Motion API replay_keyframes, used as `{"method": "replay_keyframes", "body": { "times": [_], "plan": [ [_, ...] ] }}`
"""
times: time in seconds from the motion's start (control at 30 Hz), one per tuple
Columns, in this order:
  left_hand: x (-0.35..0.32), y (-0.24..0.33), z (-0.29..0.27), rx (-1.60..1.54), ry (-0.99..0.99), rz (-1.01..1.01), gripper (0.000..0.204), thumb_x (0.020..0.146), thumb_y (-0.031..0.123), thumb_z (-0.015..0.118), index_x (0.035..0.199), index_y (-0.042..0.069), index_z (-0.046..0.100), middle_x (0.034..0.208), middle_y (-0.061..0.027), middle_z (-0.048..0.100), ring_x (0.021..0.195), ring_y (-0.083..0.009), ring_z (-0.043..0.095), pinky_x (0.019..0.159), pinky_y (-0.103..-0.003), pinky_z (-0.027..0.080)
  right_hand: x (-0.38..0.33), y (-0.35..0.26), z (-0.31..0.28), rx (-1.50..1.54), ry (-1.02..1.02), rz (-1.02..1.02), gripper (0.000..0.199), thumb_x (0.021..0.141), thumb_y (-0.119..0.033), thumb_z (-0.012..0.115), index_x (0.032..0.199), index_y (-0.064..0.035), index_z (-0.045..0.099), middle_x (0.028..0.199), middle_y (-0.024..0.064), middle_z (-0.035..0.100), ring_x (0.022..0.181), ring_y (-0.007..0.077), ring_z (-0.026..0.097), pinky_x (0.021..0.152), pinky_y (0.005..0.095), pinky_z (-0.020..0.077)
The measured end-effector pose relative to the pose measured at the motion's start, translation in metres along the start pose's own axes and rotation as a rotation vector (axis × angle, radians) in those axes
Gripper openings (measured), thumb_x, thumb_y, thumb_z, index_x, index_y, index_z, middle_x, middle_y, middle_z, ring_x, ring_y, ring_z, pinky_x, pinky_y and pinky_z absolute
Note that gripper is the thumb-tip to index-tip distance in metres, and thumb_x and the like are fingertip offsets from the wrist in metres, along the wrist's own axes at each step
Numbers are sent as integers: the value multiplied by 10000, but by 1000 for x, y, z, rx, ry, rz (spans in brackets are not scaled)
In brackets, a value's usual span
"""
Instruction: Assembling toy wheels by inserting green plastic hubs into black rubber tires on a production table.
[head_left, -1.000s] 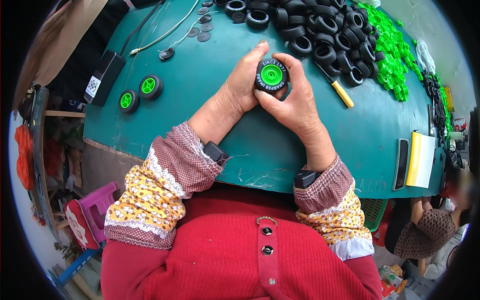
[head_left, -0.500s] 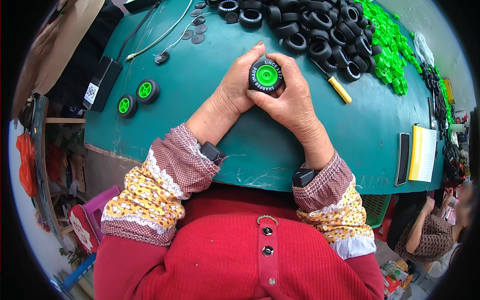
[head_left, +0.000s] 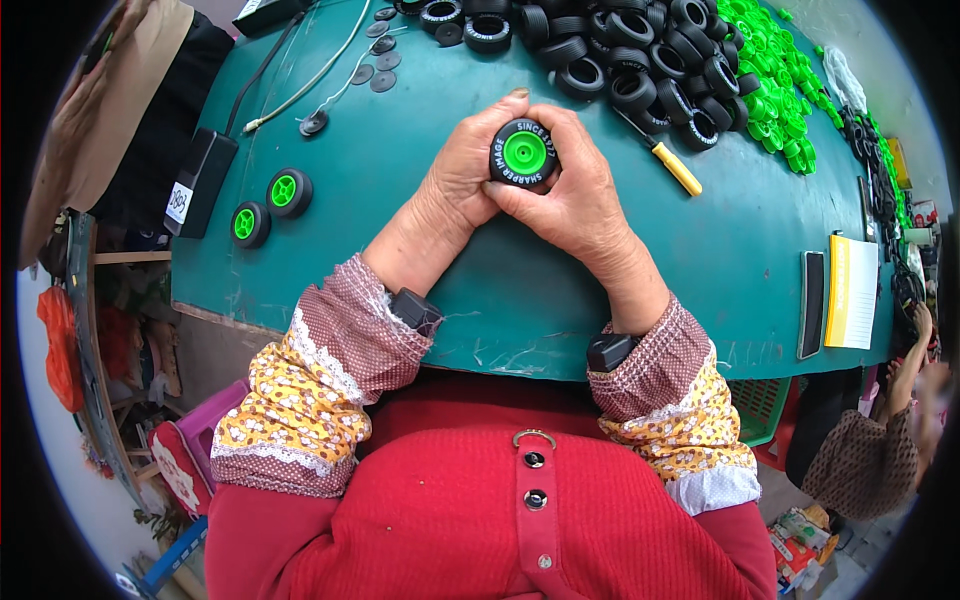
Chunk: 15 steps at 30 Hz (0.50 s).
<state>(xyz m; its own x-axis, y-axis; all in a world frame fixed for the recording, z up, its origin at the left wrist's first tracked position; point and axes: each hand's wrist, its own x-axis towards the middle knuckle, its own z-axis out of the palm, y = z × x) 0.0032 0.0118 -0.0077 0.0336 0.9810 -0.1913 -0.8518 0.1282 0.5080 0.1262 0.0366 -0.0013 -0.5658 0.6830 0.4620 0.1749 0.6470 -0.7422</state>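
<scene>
Between my two hands is a small toy wheel [head_left: 524,153], a black tyre with white lettering around a bright green hub that faces up. My left hand [head_left: 462,165] wraps the wheel's left side, most of its fingers hidden behind. From the right, my right hand [head_left: 578,185] grips it, thumb under the lower rim and fingers curled over the far edge. Two more wheels with green spoked hubs, one nearer [head_left: 250,224] and one farther [head_left: 289,192], rest on the green table [head_left: 400,300] at my left.
Loose black tyres [head_left: 640,60] are heaped at the back, with a pile of green hubs [head_left: 775,85] beside them. A yellow-handled screwdriver [head_left: 678,169] lies before the tyres. Black discs [head_left: 383,81] and a cable [head_left: 310,88] lie back left. A phone [head_left: 811,305] and notebook [head_left: 850,292] sit right.
My hands still hold the wheel in much the same grip. The whole view has shifted slightly. At the far right, another person has moved, an arm now stretched toward the table.
</scene>
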Motion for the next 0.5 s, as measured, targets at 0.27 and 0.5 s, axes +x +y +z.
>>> {"method": "replay_keyframes", "body": {
  "times": [0.27, 0.5],
  "plan": [
    [-6, 2, 7, 39, -79, 28, 104, 841, 159, 495, 882, 64, 508, 783, -59, 567, 674, -145, 600, 560, -255, 528, 1, 1, -1, 50, 56, -45, 612, 519, -177, 776, 1040, -15, 498, 1029, 145, 524, 970, 288, 520, 831, 347, 435],
    [-8, 3, 4, 317, 42, 159, 170, 872, 198, 426, 846, 53, 511, 769, -51, 548, 639, -120, 575, 522, -221, 497, 1, 2, 4, 39, 58, -80, 670, 512, -250, 809, 1059, -17, 502, 1057, 151, 527, 972, 290, 540, 821, 340, 454]
  ]
}}
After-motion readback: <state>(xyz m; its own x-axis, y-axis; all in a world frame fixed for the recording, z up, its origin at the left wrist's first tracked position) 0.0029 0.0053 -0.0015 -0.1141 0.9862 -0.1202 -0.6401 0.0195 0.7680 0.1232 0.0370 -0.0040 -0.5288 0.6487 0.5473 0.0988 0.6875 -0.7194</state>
